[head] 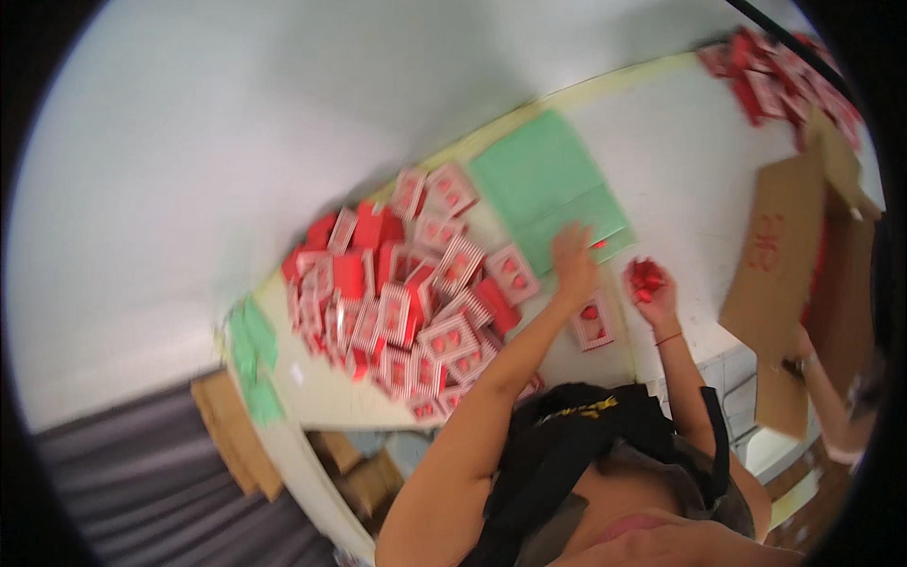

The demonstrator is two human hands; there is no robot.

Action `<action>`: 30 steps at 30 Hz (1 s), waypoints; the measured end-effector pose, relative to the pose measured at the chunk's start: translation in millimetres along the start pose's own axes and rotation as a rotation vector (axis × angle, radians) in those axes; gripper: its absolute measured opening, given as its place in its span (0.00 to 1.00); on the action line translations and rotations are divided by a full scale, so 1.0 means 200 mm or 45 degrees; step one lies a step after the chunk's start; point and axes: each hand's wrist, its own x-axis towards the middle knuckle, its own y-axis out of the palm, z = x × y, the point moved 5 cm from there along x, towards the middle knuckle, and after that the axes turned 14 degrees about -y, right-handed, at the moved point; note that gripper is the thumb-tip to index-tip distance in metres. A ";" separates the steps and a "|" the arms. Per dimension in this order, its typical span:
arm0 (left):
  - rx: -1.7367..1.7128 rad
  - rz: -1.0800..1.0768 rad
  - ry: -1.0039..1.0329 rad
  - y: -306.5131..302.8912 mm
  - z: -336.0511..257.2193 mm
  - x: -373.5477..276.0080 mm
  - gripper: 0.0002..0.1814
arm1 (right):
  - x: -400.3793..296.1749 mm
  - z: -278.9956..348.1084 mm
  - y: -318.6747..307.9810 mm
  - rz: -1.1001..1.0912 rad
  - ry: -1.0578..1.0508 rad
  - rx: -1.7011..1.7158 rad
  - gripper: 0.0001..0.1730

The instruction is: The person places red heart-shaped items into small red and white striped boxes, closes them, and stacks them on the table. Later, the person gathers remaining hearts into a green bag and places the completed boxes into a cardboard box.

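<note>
My left hand (575, 262), blurred, reaches over the lower edge of a flat green plastic sheet or bag (538, 177), fingers spread, with nothing seen in it. Just right of those fingertips a small shiny red piece (599, 244) rests on the green plastic. Cupped in my right hand (660, 305) is a cluster of shiny red pieces (645, 280); their exact kind cannot be made out. Between my forearms lies a single red-and-white striped box (592, 322) with red heart shapes in its window. To the left spreads a heap of similar boxes (393, 312), some showing plain red sides.
An open cardboard carton (772, 241) stands at the right, with another person's hand (804, 347) at it. More red boxes (769, 78) lie at the far right. Green plastic (251, 361) hangs on the table's left corner. Cardboard pieces (234, 432) lean beside a dark pleated curtain (142, 482).
</note>
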 end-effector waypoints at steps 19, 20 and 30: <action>-0.182 -0.096 0.506 -0.60 -0.39 0.24 0.05 | -0.04 -0.31 0.46 0.056 -0.006 -0.135 0.13; -0.199 -0.124 0.550 -0.66 -0.47 0.21 0.05 | 0.13 -0.32 0.50 0.512 0.108 -0.039 0.12; -0.639 -0.111 0.352 -1.10 -0.66 0.13 0.08 | -0.35 -0.16 0.94 0.503 0.068 -0.454 0.21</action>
